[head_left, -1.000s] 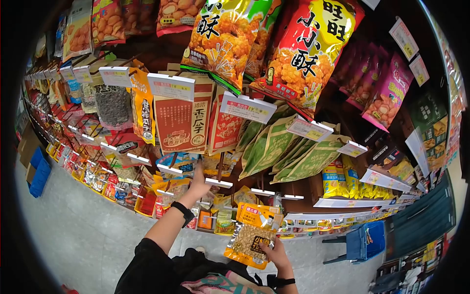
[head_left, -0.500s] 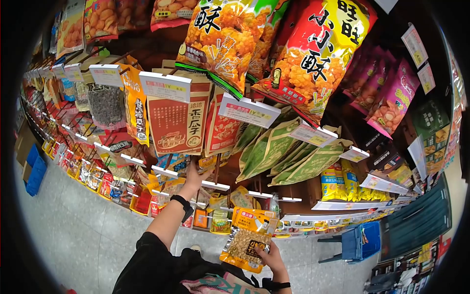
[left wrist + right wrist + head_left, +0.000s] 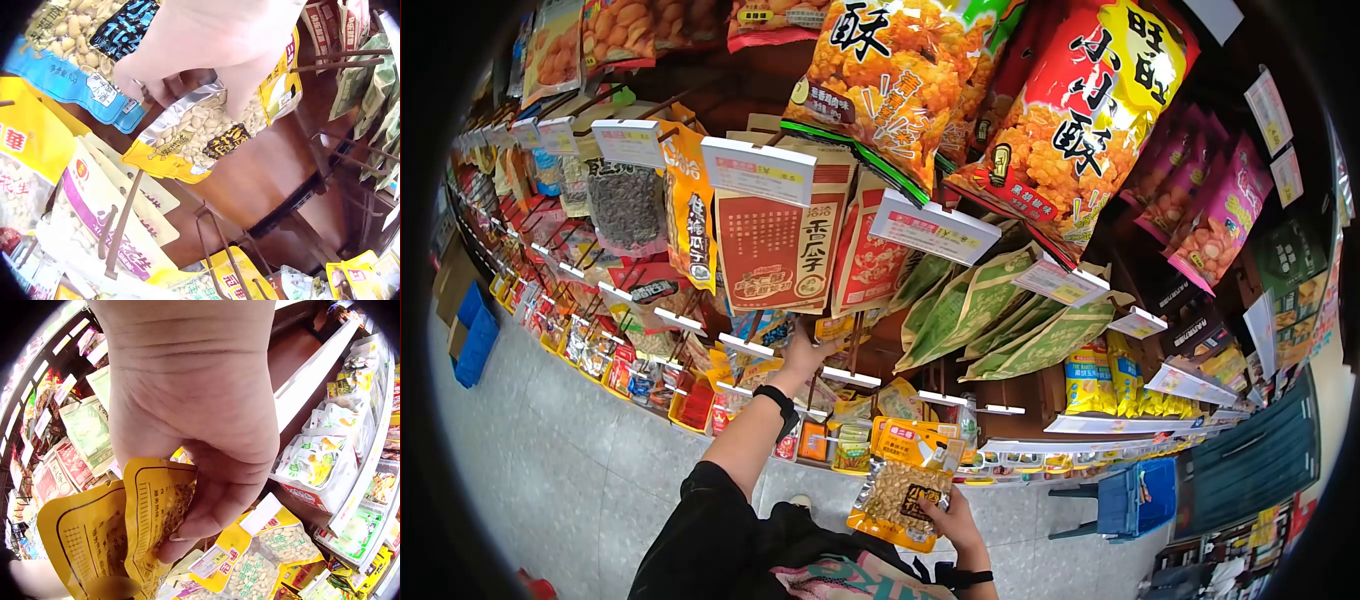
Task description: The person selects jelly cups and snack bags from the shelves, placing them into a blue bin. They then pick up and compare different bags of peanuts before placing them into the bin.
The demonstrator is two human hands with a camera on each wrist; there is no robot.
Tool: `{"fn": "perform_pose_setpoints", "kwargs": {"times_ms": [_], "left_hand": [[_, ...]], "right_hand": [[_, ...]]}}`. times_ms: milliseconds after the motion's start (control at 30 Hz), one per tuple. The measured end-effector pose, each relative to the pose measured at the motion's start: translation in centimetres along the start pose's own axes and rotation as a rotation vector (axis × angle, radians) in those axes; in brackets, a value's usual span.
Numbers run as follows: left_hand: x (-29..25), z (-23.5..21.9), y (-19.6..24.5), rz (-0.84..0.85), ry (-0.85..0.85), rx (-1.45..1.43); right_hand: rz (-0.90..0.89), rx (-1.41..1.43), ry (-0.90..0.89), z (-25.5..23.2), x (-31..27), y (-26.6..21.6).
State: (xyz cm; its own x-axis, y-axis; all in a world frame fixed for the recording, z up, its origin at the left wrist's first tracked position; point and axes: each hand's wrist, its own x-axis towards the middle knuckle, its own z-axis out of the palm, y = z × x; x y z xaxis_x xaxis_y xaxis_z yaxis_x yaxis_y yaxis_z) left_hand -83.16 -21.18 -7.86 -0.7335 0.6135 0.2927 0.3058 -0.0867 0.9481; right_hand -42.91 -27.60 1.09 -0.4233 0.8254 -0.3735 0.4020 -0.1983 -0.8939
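Note:
In the head view my left hand (image 3: pixel 802 358) reaches in under the red-brown sunflower seed bags (image 3: pixel 775 245). The left wrist view shows it gripping a yellow peanut bag (image 3: pixel 200 134), thumb on the clear front and other fingers curled behind the edge. A blue peanut bag (image 3: pixel 75 94) lies right beside those fingers. Lower down, in front of my body, my right hand (image 3: pixel 955 522) holds another yellow peanut bag (image 3: pixel 902 490) by its lower side, thumb on the front. The right wrist view shows this bag's yellow printed back (image 3: pixel 87 531) bent and creased.
Metal hooks with white price tags (image 3: pixel 850 377) jut out around my left hand. Green paper bags (image 3: pixel 965 310) hang to its right, and large snack bags (image 3: pixel 1050 130) hang above. A blue bin (image 3: pixel 1138 497) stands on the floor at the right.
My left hand's fingers pointed up beside the blue bag; now they reach rightward and grip the yellow peanut bag. My right hand keeps its hold. The head view has shifted slightly.

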Motion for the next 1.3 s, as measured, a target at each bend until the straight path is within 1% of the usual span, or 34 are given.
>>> {"fn": "perform_pose_setpoints", "kwargs": {"times_ms": [67,100,133,167,200,267,300,367,400,433,467,500,567,600,633,700,733,867,900,933,1033,1100,1167,1233,1300], "left_hand": [[0.4,-0.6,1.2,-0.148,-0.246,-0.073],[0.5,-0.3,-0.2,-0.148,-0.245,-0.073],[0.6,0.4,-3.0,-0.066,-0.212,0.023],[0.7,0.8,-4.5,0.017,-0.178,0.119],[0.4,0.6,-4.1,0.018,-0.179,0.119],[-0.4,-0.3,-2.0,-0.060,-0.218,-0.014],[-0.8,-0.8,-1.1,-0.060,-0.220,-0.014],[-1.7,-2.1,0.9,-0.243,-0.338,0.149],[-2.3,-2.9,3.1,-0.244,-0.341,0.152],[-3.1,-3.6,5.8,-0.267,-0.352,0.045],[-3.6,-4.0,7.4,-0.290,-0.361,-0.063],[-3.8,-4.2,7.7,-0.292,-0.361,-0.061],[-4.5,-4.6,8.0,-0.417,-0.397,-0.108],[-4.8,-4.8,8.8,-0.405,-0.396,-0.112],[-5.3,-4.9,8.5,-0.405,-0.396,-0.110],[-6.5,-5.0,8.2,-0.304,-0.370,-0.240],[-6.9,-5.2,8.4,-0.316,-0.404,-0.254],[-8.8,-5.7,9.2,-0.347,-0.425,-0.349],[-9.2,-6.1,9.4,-0.401,-0.437,-0.372],[-9.6,-6.4,9.6,-0.456,-0.448,-0.394],[-10.6,-7.5,11.2,-0.479,-0.456,-0.365],[-11.4,-7.6,10.7,-0.492,-0.436,-0.402],[-12.1,-7.8,10.5,-0.502,-0.416,-0.440],[-12.7,-8.1,10.7,-0.568,-0.392,-0.429],[-13.4,-8.9,11.5,-0.582,-0.422,-0.383]], "right_hand": [[-0.038,0.023,0.001,0.1,0.1,0.3],[-0.038,0.022,0.000,0.1,0.1,0.4],[-0.044,0.025,-0.001,0.1,0.2,0.6],[-0.051,0.027,-0.002,0.1,0.2,0.6],[-0.051,0.028,-0.001,0.1,0.2,0.5],[-0.039,0.034,0.002,0.1,0.0,0.1],[-0.038,0.035,0.004,-0.1,0.1,0.2],[0.047,-0.016,-0.020,-0.7,0.2,0.5],[0.050,-0.012,-0.020,-0.9,0.3,0.5],[0.070,-0.019,-0.017,-1.0,0.3,0.5],[0.090,-0.027,-0.015,-1.1,0.3,0.5],[0.092,-0.025,-0.016,-1.1,0.4,0.6],[0.027,0.011,-0.005,-1.1,0.5,0.9],[0.066,0.005,0.002,-1.1,0.5,0.8],[0.066,0.006,0.001,-1.1,0.5,0.9],[0.031,0.043,-0.002,-1.1,0.7,1.1],[0.031,0.045,-0.001,-1.1,0.7,1.1],[0.011,0.042,0.010,-1.0,0.5,0.7],[0.001,0.040,0.008,-1.0,0.4,0.5],[0.003,0.041,0.008,-1.0,0.4,0.5],[0.031,0.042,0.009,-1.0,0.4,0.4],[0.099,-0.015,-0.009,-1.2,0.4,0.2],[0.113,-0.023,-0.017,-1.0,0.4,-0.5],[0.127,-0.029,-0.025,-0.9,0.4,-0.4],[0.003,0.043,-0.019,-0.6,0.6,0.0]]}}
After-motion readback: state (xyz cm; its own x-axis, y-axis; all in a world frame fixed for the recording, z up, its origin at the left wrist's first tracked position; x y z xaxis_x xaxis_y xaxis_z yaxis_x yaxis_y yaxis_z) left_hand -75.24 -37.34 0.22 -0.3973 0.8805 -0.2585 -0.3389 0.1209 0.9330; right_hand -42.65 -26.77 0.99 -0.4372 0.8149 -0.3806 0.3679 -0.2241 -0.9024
